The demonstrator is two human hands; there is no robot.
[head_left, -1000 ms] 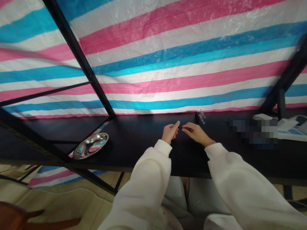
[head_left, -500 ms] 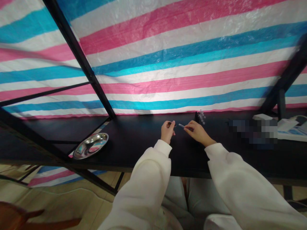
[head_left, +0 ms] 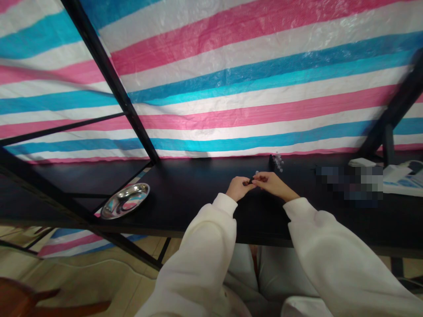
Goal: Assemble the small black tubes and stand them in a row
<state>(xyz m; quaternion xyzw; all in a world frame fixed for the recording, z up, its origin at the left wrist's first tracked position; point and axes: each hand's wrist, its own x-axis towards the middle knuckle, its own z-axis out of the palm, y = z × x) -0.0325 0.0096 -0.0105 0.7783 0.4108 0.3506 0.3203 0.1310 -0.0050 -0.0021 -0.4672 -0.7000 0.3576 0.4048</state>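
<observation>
I see the striped tarpaulin (head_left: 251, 79) filling the whole back of the view, pink, blue and white, with a black metal frame (head_left: 109, 83) slanting across it on my left. Below it runs the long black worktop (head_left: 185, 193), which carries everything else. At its far right lies a heap of papers and boxes (head_left: 399, 178), partly blurred out. Toward the left end sits a shiny metal dish (head_left: 125, 200), well apart from my hands, and I can make out nothing lying in it.

My two white sleeves (head_left: 205, 246) reach forward to the middle of the worktop. The left hand (head_left: 238, 188) and the right hand (head_left: 269, 184) meet there, fingertips together, both curled and pinched on one small dark piece (head_left: 252, 179) held between them just above the surface. It has a pale tip on top; it is too small for me to say what it is, or whether it is one part or two pressed together. Just behind the right hand stands a small dark holder with clear little pieces (head_left: 277, 162) sticking up from it.

As a judgement on progress: the piece between my fingers looks like work in the middle, being joined or handled rather than finished. The holder has several pieces in it and the dish looks bare, so I would guess most of the job remains.
</observation>
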